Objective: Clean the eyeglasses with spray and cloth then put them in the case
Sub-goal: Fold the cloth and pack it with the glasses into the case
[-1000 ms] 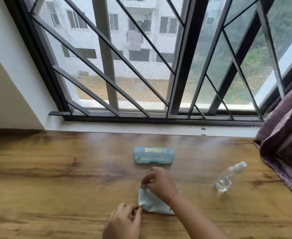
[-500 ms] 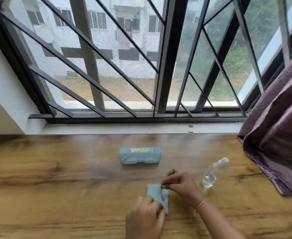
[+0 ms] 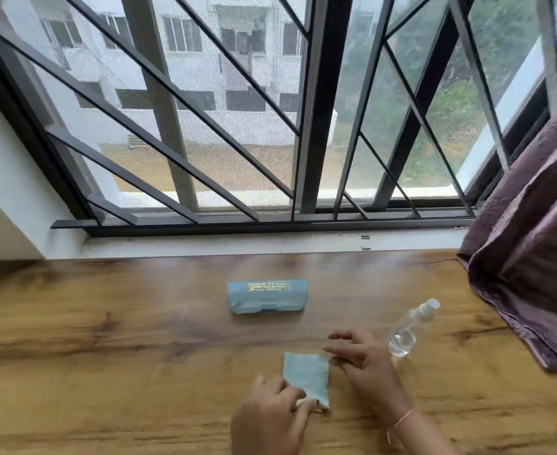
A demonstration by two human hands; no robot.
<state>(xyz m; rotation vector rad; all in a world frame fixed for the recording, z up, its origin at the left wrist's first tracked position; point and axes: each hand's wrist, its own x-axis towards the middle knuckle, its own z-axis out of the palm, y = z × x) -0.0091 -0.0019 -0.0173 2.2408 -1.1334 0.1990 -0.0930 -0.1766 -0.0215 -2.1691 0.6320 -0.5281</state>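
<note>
The folded cloth [image 3: 306,377] lay flat on the table [image 3: 106,372] close to the person, its long axis running away from them toward the case. The left hand [image 3: 270,418] sat at the cloth's near corner, fingers curled onto the edge in a narrow grip that seemed to pinch it, though blur hid the detail. The right hand [image 3: 361,359] hovered just beside the cloth's right edge, fingers spread and loose, holding nothing. The case [image 3: 267,296] lay closed farther out, straight beyond the cloth, with its long axis across the view. No eyeglasses were in sight, so they were likely inside it. The spray bottle [image 3: 410,328] stood just right of the right hand, which was the nearer hand for it. Nothing lay between cloth and case. A purple curtain [image 3: 526,274] draped onto the table's right end, below the barred window [image 3: 303,126].
</note>
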